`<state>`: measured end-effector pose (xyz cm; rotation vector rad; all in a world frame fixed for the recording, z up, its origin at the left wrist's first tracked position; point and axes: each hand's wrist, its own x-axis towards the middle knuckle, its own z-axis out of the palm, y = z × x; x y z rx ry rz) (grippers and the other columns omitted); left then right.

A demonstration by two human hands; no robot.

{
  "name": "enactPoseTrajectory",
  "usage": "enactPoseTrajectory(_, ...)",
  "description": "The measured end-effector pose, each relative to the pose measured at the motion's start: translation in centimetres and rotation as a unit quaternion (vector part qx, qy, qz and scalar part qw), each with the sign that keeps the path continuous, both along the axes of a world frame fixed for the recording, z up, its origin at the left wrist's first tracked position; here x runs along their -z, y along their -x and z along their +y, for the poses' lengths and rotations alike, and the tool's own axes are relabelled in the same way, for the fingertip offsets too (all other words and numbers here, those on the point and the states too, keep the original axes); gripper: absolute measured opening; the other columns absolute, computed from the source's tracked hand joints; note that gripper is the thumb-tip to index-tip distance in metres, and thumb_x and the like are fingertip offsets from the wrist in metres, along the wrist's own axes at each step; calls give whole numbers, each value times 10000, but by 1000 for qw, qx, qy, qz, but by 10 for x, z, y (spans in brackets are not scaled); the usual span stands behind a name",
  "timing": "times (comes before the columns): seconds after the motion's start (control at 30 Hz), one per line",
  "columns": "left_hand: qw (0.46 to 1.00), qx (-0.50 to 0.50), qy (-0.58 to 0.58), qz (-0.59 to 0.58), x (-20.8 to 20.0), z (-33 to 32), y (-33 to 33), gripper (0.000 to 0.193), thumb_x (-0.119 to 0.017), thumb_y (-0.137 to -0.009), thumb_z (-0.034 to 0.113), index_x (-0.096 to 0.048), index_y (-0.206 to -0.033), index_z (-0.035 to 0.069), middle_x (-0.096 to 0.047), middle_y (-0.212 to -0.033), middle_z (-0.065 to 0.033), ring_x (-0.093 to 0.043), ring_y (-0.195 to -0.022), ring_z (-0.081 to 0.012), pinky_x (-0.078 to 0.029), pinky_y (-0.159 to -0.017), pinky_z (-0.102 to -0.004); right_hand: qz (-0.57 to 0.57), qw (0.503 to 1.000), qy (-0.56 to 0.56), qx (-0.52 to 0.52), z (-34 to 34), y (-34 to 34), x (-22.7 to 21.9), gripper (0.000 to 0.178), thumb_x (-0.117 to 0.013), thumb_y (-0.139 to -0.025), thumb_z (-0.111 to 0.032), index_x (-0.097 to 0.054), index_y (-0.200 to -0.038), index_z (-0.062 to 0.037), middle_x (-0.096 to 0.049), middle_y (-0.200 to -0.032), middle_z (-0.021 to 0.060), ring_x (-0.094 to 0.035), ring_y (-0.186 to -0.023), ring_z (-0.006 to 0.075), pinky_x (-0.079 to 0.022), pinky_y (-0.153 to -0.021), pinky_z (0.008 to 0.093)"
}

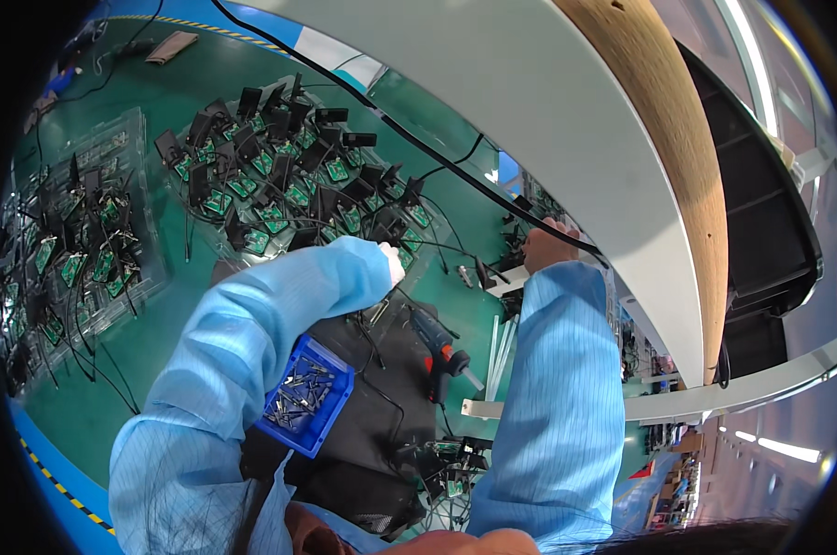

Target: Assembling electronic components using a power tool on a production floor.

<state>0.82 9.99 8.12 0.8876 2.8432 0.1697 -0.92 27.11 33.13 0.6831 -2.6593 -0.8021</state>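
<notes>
My left hand (395, 264) reaches to the near right edge of a clear tray (426, 270) crowded with green circuit boards (273, 218) that carry black flat pieces and cables. The blue sleeve covers most of that hand, and its fingers are hidden. Further right, my right hand (550, 245) is beside a black cable (455, 171), under the white shelf edge. Its fingers look curled; what they hold, if anything, cannot be made out. Between my forearms lies a glue gun (437, 342), with several pale glue sticks (502, 356) close by.
A blue bin (332, 427) of small metal parts stands by my left forearm. At the far left is another clear tray (150, 227) of boards. The white shelf (529, 92) with a wooden edge (682, 139) slants across the right. More boards (455, 481) lie near me.
</notes>
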Motion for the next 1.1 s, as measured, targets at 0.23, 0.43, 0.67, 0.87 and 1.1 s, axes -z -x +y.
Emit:
enactPoseTrajectory(0.23, 981, -150, -60, -104, 8, 5, -5, 205, -577, -656, 136, -641, -850, 151, -610, -944, -67, -536, -938, -239, -434, -799, -377, -180, 960, 192, 93, -45, -39, 3, 212, -590, -748, -253, -658, -828, -69, -566, -923, 138, -543, -918, 297, -408, -807, 378)
enactPoseTrajectory(0.43, 922, -8, -359, 148, -21, -66, -52, 254, -524, -628, 24, -610, -860, 80, -605, -948, -73, -544, -932, -273, -433, -801, -386, -45, 985, 146, 85, -33, -27, 27, 235, -589, -757, -271, -654, -830, -57, -576, -919, 125, -552, -911, 296, -412, -808, 376)
enactPoseTrajectory(0.67, 983, 126, -62, 116, 38, -171, -156, 366, -629, -585, 290, -587, -912, 132, -566, -909, 7, -522, -812, -165, -339, -876, -379, -113, 970, 188, 105, -49, -44, -7, 210, -571, -785, -273, -642, -832, -81, -617, -863, 110, -563, -901, 280, -416, -802, 384)
enactPoseTrajectory(0.87, 956, 87, -68, 270, 49, -178, -146, 265, -592, -611, 321, -565, -794, 131, -502, -664, 4, -515, -652, -171, -346, -868, -395, -126, 965, 192, 128, -62, -40, -10, 218, -563, -789, -279, -632, -833, -77, -619, -877, 111, -579, -864, 287, -437, -760, 383)
enactPoseTrajectory(1.1, 950, 47, -63, 302, 65, -199, -138, 326, -603, -587, 367, -592, -814, 133, -540, -696, -5, -548, -658, -187, -331, -921, -471, -250, 947, 178, 100, -58, -29, 38, 253, -588, -755, -293, -641, -838, -60, -623, -827, 148, -590, -819, 312, -455, -740, 376)
